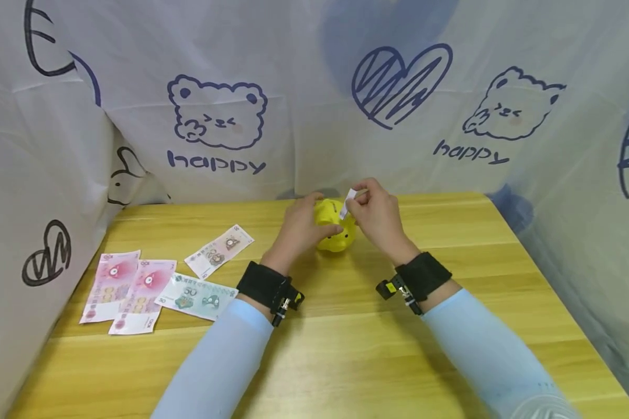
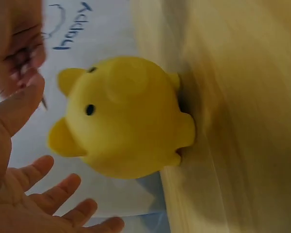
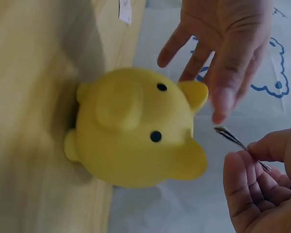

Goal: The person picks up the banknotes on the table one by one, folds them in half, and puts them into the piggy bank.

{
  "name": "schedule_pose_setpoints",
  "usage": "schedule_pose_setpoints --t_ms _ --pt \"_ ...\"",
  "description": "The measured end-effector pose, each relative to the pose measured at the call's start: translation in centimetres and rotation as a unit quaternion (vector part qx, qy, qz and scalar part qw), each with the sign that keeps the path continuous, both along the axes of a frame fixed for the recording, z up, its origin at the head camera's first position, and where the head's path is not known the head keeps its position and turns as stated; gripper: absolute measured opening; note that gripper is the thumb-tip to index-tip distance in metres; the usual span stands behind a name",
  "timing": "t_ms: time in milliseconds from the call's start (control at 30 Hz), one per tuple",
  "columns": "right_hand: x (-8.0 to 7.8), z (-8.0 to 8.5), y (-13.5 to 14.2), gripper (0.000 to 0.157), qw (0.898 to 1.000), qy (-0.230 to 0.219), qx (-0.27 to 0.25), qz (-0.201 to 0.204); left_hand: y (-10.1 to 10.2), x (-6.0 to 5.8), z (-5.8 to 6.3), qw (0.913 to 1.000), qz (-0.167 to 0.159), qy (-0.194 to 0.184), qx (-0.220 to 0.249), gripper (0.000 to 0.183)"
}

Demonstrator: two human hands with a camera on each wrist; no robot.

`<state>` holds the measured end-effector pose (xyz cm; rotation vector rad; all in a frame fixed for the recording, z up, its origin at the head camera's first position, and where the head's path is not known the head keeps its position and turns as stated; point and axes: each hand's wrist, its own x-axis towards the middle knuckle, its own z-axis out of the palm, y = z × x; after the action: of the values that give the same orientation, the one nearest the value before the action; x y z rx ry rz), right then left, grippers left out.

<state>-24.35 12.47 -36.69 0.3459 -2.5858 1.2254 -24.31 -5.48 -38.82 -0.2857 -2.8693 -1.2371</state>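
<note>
A yellow piggy bank (image 1: 339, 242) stands upright on its feet near the table's back edge, its snout toward me in both wrist views. My left hand (image 1: 300, 226) is at its left side with spread fingers; the left wrist view shows the fingers (image 2: 58, 194) beside and above the bank, gripping nothing. Above the bank, my right hand (image 1: 380, 216) pinches a folded banknote (image 3: 237, 144) between thumb and fingers. That note is a narrow pale strip in the head view, tilted over the slot on the bank's back. It is seen edge-on in the right wrist view.
On the left of the wooden table (image 1: 320, 361) lie two pink 100 notes (image 1: 112, 282), overlapping slightly, a green 50 note (image 1: 196, 297) by my left forearm, and a brownish 20 note (image 1: 220, 250). A white cloth (image 1: 314, 116) with drawings hangs behind the table.
</note>
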Motion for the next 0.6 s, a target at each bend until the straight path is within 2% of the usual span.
schedule_pose_setpoints --t_ms 100,267,400,600 --pt "-1.0 0.5 -0.4 0.028 0.998 0.022 0.054 -0.012 0.5 -0.9 -0.2 0.9997 -0.012 0.006 -0.022 0.091" --pt "-2.2 0.9 -1.3 0.028 0.992 0.041 0.121 -0.020 0.9 -1.4 -0.7 0.9995 -0.013 -0.014 -0.026 0.093" --pt "-2.8 1.1 -1.9 0.028 0.987 0.042 0.155 -0.015 1.1 -1.5 -1.0 0.9994 -0.023 -0.016 -0.022 0.079" --pt "-3.3 1.3 -2.5 0.028 0.982 0.016 0.188 -0.008 1.3 -1.7 -1.4 0.9995 -0.032 -0.005 -0.005 0.063"
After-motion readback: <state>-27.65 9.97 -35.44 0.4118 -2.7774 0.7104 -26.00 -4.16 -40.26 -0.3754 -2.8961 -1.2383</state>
